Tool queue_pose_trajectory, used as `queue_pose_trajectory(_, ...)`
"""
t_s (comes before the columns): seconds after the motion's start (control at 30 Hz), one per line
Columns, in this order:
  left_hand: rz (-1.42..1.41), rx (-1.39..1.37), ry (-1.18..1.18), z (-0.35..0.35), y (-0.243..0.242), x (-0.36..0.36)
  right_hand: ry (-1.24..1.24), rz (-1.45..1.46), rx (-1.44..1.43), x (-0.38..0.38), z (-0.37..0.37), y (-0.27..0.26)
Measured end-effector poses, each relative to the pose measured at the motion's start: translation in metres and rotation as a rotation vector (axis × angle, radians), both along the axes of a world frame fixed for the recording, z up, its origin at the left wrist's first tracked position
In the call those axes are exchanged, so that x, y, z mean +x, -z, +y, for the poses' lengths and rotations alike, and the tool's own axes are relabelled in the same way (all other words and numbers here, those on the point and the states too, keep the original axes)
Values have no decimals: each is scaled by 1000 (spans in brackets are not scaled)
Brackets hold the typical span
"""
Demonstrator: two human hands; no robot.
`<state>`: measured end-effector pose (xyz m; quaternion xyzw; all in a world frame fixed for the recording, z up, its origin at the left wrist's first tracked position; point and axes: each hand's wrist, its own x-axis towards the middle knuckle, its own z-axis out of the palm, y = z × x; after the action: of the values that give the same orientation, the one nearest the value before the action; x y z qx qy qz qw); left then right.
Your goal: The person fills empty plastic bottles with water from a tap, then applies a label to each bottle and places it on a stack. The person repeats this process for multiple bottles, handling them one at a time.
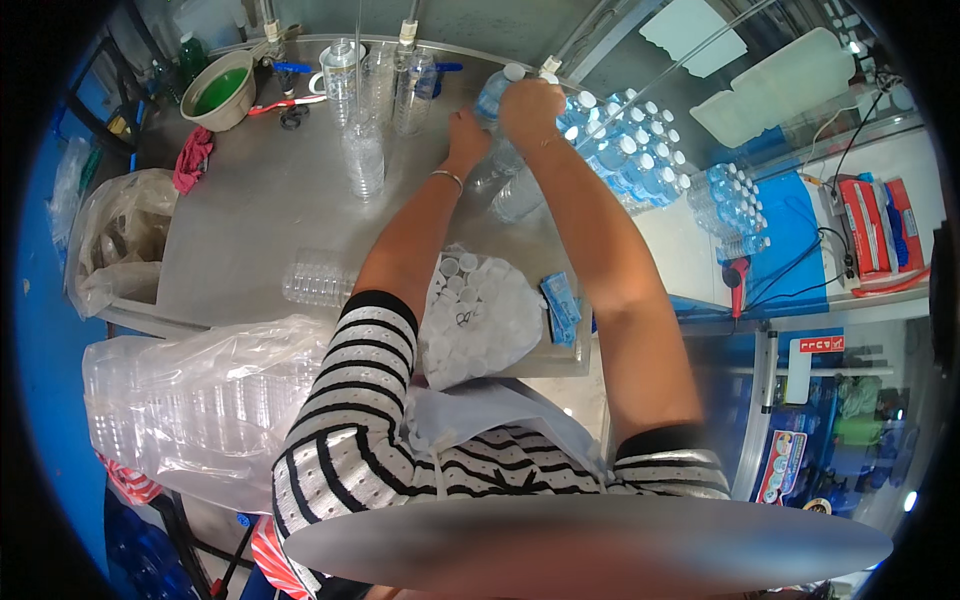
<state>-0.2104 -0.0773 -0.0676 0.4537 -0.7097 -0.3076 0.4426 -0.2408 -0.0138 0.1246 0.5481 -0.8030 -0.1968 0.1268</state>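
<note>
My right hand [531,112] is curled at the back of the steel worktop [247,225], beside a capped, labelled water bottle [493,91]. Just left of it, my left hand [469,141] has its fingers bent near the same bottle. What either hand grips is hidden. Below my right hand is a transparent bottle [508,155], and another bottle [517,196] lies tilted by my right forearm. Rows of white-capped, blue-labelled bottles [626,154] stand to the right. Between my forearms sits a plastic bag of white caps [484,319], with blue label strips [560,307] beside it.
Several unlabelled bottles [365,161] stand near metal pipes with blue-handled valves [292,67]. One bottle [315,277] lies on its side. A basin of green liquid [225,90], a pink cloth [193,159] and a large bag of empty bottles [195,412] are on the left. A red hair dryer [737,285] lies right.
</note>
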Motion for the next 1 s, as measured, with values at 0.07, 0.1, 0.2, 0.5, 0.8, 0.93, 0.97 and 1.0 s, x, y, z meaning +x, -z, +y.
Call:
queue_pose_trajectory(0.07,-14,-13,53,-8,7,-7,9,109,-34,10,8,7)
queue_pose_trajectory(0.1,24,-39,51,-10,11,-9,-42,149,-133,13,14,10)
queue_pose_trajectory(0.2,6,-72,191,-9,20,0,-284,213,-329,26,43,20)
queue_pose_trajectory(0.5,-831,187,703,83,-73,232,-553,-955,-195,67,173,56)
queue_pose_trajectory(0.8,-777,161,355,166,-94,336,-536,-1458,-382,94,189,96)
queue_pose_trajectory(0.93,-270,95,210,164,-85,302,-420,-1537,-903,91,187,79)
queue_pose_trajectory(0.97,-237,159,170,165,-78,284,-431,-1535,-977,81,189,75)
queue_pose_trajectory(1.0,-188,197,140,163,-69,261,-460,-1484,-928,73,192,73)
